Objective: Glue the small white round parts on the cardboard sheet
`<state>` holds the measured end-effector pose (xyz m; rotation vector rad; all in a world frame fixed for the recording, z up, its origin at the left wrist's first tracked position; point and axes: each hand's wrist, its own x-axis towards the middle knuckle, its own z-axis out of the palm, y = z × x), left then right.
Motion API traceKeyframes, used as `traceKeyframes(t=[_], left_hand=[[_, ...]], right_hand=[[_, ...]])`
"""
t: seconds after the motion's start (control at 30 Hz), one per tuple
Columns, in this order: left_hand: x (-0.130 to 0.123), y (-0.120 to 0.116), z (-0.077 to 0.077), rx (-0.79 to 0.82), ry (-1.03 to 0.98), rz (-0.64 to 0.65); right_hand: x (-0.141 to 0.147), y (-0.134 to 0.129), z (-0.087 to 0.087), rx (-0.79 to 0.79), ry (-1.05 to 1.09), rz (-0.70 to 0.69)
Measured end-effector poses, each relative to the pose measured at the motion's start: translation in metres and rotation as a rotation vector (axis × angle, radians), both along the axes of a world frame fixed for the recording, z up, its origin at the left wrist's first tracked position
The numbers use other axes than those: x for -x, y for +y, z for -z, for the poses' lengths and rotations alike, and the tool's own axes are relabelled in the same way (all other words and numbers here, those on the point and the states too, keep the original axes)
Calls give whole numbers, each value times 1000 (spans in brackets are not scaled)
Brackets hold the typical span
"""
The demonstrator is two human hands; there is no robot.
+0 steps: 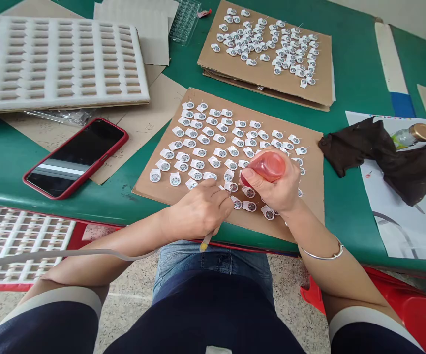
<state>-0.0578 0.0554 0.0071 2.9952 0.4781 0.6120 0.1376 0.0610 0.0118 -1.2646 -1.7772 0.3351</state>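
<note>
My right hand point(281, 189) is wrapped round a soft, translucent red bottle point(270, 166), held tilted above a cardboard sheet point(168, 189). The bottle's lower end is among small round parts point(250, 206) with white tabs, which lie in rough rows on that sheet. My left hand point(203, 206) is closed over the sheet's front edge, its fingertips beside the parts. A pale stick with a yellow end point(204, 243) pokes out below its fingers; the stick's other end is hidden by the hand.
A red-cased phone point(76, 158) and a white slotted tray point(144, 83) lie at left. Another cardboard sheet point(213, 56) of parts lies behind. At right are a dark cloth point(358, 142) and a gold-capped jar point(421, 132). A grey cord point(50, 254) crosses my left forearm.
</note>
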Motion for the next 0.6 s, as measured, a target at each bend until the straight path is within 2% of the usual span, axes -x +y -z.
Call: traceKeyframes(t=[0.17, 0.27, 0.37, 0.5, 0.6], left_hand=[[1, 10, -10, 195, -15, -26], [0, 25, -20, 452, -36, -33], [-2, 44, -26, 698, -28, -64], [-4, 65, -23, 985, 47, -110], [-3, 71, -18, 1067, 31, -85]], right_hand=[[1, 1, 2, -30, -3, -61], [1, 2, 1, -14, -4, -50], [-4, -1, -7, 24, 27, -33], [-10, -21, -16, 16, 174, 64], [-6, -41, -8, 4, 328, 144]])
